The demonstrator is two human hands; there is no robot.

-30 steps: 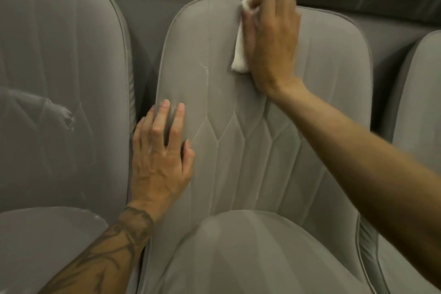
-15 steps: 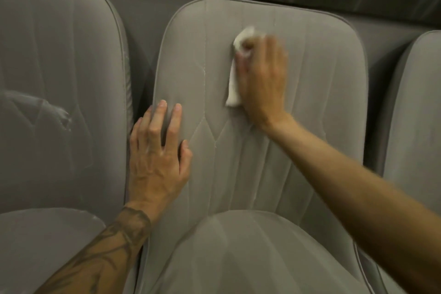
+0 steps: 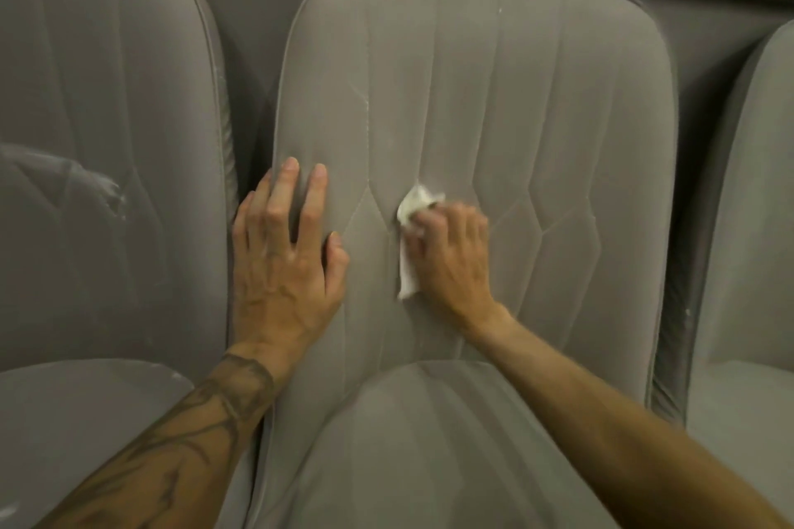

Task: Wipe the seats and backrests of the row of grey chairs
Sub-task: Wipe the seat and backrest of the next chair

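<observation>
Showing the middle chair's backrest (image 3: 515, 99) square to the camera, with its long axis running from the piped top edge down to the seat (image 3: 429, 442) that bulges toward the viewer below it. A white wipe (image 3: 407, 271) lies against the backrest at about mid-height, just left of centre, beside the point where the stitched seams meet. The right hand (image 3: 451, 258) covers the wipe with its fingers curled over the wipe's upper end, pressing it to the fabric. The left hand (image 3: 283, 262) lies flat with fingers spread on the backrest's left margin, close beside the wipe but not touching it (a bracing role, by the look of it). The right hand is the nearer to the panels on the right of the backrest and to the seat beneath, so either would likely fall to it next. Most of the wipe is hidden under the palm and the right fingers are blurred, so their exact grip cannot be read. The left chair (image 3: 107, 56) bears a pale smear (image 3: 86, 180), the right chair (image 3: 752, 228) is cut off at the frame edge, and the middle seat's front is out of view.
</observation>
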